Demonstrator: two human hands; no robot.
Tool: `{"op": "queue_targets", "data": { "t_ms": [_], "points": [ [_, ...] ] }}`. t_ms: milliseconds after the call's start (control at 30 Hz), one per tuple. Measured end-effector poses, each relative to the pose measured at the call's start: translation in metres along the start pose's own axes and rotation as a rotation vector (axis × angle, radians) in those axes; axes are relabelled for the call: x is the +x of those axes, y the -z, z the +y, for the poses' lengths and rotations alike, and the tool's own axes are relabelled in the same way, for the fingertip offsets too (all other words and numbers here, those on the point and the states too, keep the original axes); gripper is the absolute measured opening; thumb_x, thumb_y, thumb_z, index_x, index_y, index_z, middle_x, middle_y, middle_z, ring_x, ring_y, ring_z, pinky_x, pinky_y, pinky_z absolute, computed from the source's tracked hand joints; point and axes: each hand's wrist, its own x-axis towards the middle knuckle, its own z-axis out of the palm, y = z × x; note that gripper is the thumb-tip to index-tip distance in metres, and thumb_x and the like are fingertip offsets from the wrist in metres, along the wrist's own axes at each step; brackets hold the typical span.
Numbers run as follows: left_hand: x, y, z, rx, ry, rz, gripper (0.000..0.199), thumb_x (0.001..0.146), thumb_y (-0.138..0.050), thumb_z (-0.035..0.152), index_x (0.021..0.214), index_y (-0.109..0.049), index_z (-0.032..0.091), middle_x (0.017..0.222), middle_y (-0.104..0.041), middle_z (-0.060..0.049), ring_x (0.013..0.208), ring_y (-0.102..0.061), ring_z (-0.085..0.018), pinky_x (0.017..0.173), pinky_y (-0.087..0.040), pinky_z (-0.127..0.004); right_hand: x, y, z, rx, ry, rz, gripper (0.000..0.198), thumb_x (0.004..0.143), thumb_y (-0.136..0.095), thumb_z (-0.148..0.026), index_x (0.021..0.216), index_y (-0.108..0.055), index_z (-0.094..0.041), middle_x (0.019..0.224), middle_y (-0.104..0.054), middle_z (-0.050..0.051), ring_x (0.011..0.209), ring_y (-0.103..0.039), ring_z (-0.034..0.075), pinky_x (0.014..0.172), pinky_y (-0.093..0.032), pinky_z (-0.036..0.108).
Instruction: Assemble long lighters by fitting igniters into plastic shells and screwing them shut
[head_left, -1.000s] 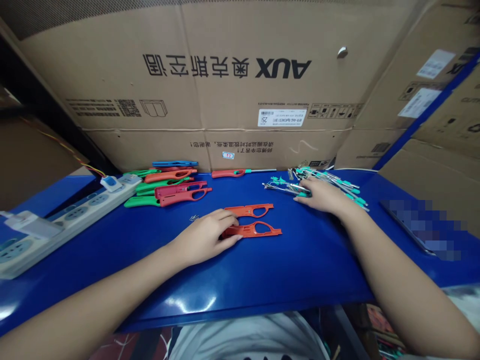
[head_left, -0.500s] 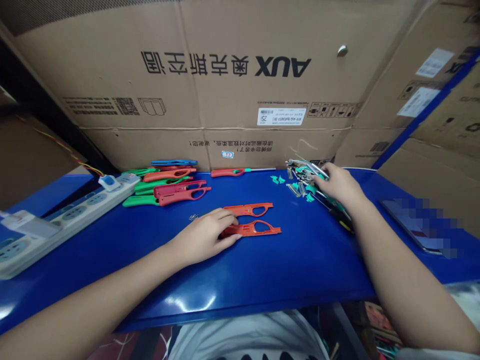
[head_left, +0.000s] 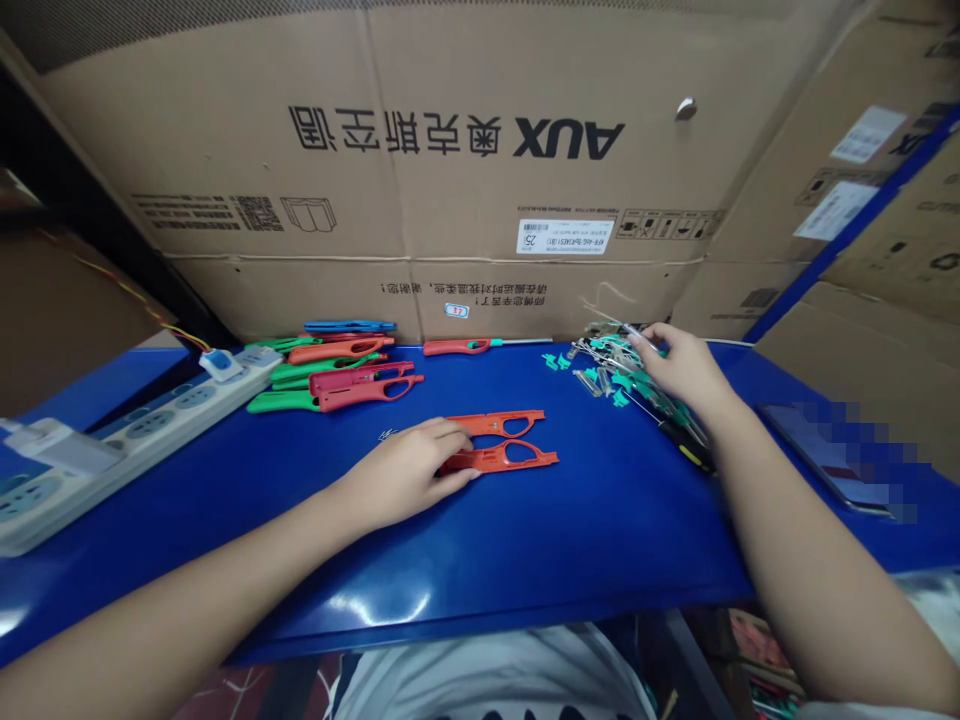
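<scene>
Left hand [head_left: 409, 470] flat on the near orange shell [head_left: 510, 459] mid-worktop [head_left: 525, 540], grip loose, pinning not pinching. Right hand [head_left: 679, 370] at 2 o'clock, fingers curled into the heap of teal-tipped metal rods [head_left: 611, 365]; can't tell if anything's pinched. Could easily snag tangled rods and scatter the loose teal bits [head_left: 556, 360].

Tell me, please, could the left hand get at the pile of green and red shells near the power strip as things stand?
Probably yes: the left hand rests on the orange shell, and bare blue table lies between it and the pile.
</scene>
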Motion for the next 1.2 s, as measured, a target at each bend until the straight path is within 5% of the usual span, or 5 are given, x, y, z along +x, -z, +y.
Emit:
{"op": "queue_targets", "data": {
  "t_ms": [200,367,633,933,1200],
  "points": [
    [0.001,0.015,-0.004,0.002,-0.059,-0.03,0.016,0.095,-0.062,0.028,0.101,-0.073,0.019,0.101,-0.074,-0.008,0.094,-0.07,-0.023,0.084,-0.055,-0.034,-0.013,0.003,-0.021,0.342,0.267,-0.245,0.035,0.096,-0.048,-0.047,0.118,-0.06,-0.023,0.104,-0.07,0.008,0.09,-0.065,0.024,0.082,-0.051,0.038],
    [0.0,0.024,-0.002,-0.011,-0.108,-0.002,0.013,0.089,-0.067,0.026,0.096,-0.076,0.021,0.121,-0.072,-0.009,0.112,-0.067,-0.026,0.096,-0.055,-0.038,-0.03,0.008,-0.046,0.389,0.389,-0.466,0.031,0.096,-0.051,-0.051,0.104,-0.06,-0.022,0.091,-0.068,0.005,0.082,-0.063,0.02,0.079,-0.05,0.034],
    [0.002,-0.001,0.006,-0.293,0.111,0.261,0.065,0.089,-0.07,0.047,0.144,-0.05,0.021,0.136,-0.066,-0.011,0.121,-0.066,-0.026,0.106,-0.053,-0.044,-0.053,-0.006,-0.076,0.51,0.516,-0.558,0.043,0.097,-0.052,-0.053,0.07,-0.044,-0.02,0.066,-0.041,-0.004,0.062,-0.038,0.011,0.06,-0.033,0.025],
    [0.002,-0.007,0.024,-0.596,0.108,0.236,0.016,0.091,-0.069,0.029,0.101,-0.077,0.019,0.098,-0.079,-0.004,0.082,-0.075,-0.02,0.072,-0.061,-0.028,-0.073,-0.015,-0.094,0.495,0.573,-0.513,0.036,0.101,-0.049,-0.048,0.079,-0.055,-0.02,0.07,-0.053,-0.003,0.065,-0.047,0.012,0.064,-0.036,0.025],
    [-0.004,-0.002,0.018,-0.249,-0.014,0.516,0.016,0.093,-0.069,0.028,0.104,-0.077,0.021,0.097,-0.08,-0.003,0.078,-0.075,-0.016,0.072,-0.058,-0.022,-0.072,-0.017,-0.091,0.519,0.521,-0.516,0.021,0.1,-0.052,-0.042,0.103,-0.056,-0.022,0.089,-0.067,0.002,0.076,-0.061,0.015,0.071,-0.045,0.027]
  ]
}}
